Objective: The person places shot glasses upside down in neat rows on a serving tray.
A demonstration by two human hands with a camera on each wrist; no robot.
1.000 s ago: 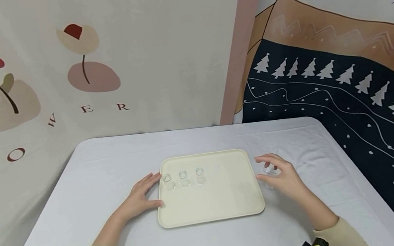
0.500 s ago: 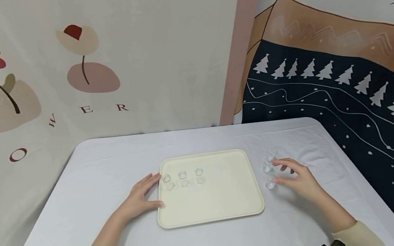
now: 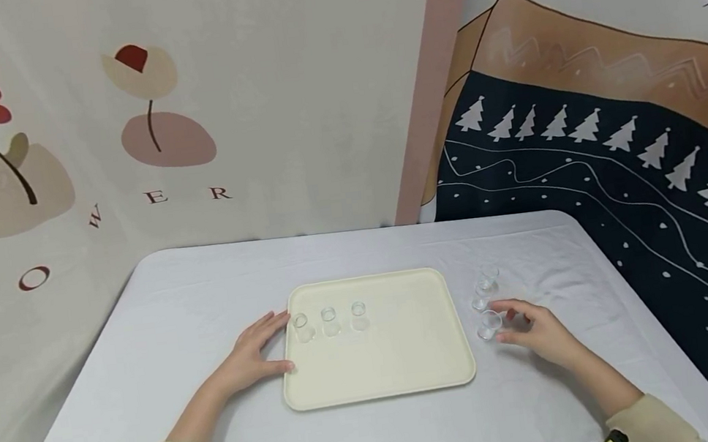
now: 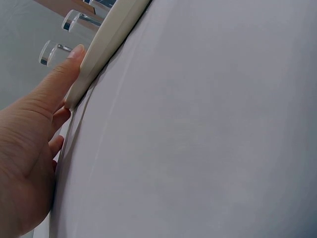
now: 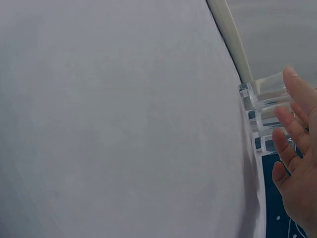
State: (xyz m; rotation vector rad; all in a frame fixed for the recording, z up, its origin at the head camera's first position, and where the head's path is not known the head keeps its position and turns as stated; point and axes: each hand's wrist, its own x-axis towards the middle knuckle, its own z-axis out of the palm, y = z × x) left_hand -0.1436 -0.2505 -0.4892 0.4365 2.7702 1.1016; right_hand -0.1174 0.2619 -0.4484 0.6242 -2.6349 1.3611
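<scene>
Cream, the tray (image 3: 403, 351) has at its nine o'clock rim the left hand (image 3: 245, 360), thumb and fingers spread, placed as it was half a second ago. Three clear glasses (image 3: 330, 324) stand in a row on the tray, between ten and twelve o'clock. Off its three o'clock edge, more glasses (image 3: 479, 300) cluster; beside the nearest glass (image 3: 489, 325), the right hand (image 3: 538, 335), thumb and fingers parted, has shifted slightly toward six o'clock. Whether it touches, I cannot tell.
</scene>
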